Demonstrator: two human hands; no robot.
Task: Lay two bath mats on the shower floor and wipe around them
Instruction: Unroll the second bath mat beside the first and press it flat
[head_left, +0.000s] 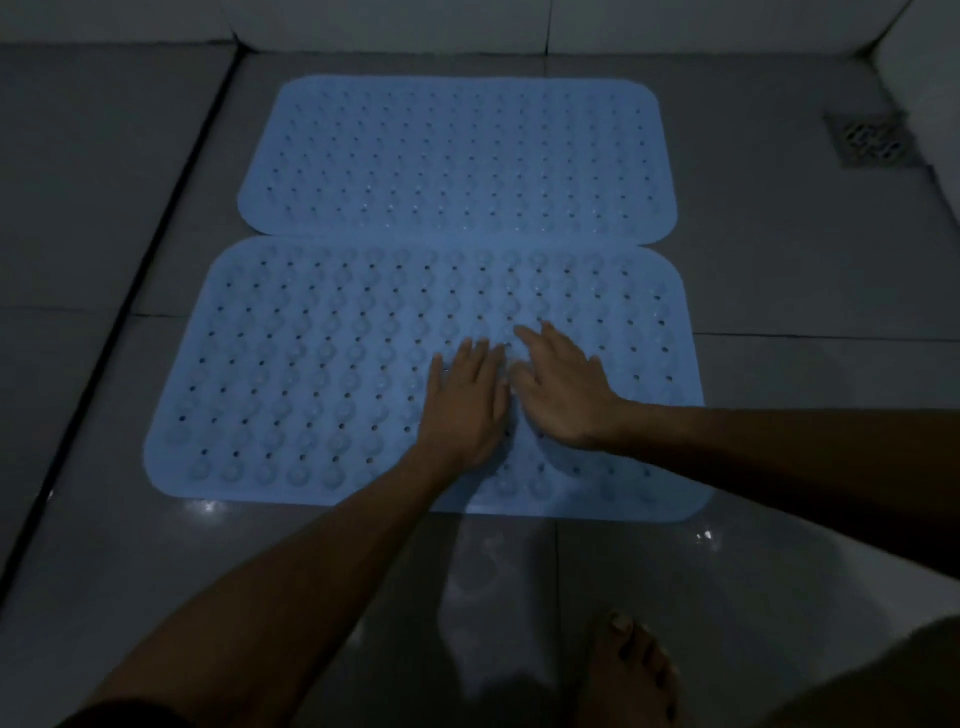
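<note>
Two light blue bath mats with rows of small holes lie flat on the grey tiled shower floor, long sides touching. The far mat (457, 156) sits near the back wall. The near mat (291, 374) lies just in front of it. My left hand (467, 402) and my right hand (561, 389) rest palm-down side by side on the middle of the near mat, fingers spread, holding nothing. No cloth is in view.
A square metal floor drain (870, 140) sits at the back right. A dark groove (119, 312) runs along the floor on the left. White wall tiles (675, 23) border the back. My bare foot (631, 670) stands on the wet, shiny floor at the bottom.
</note>
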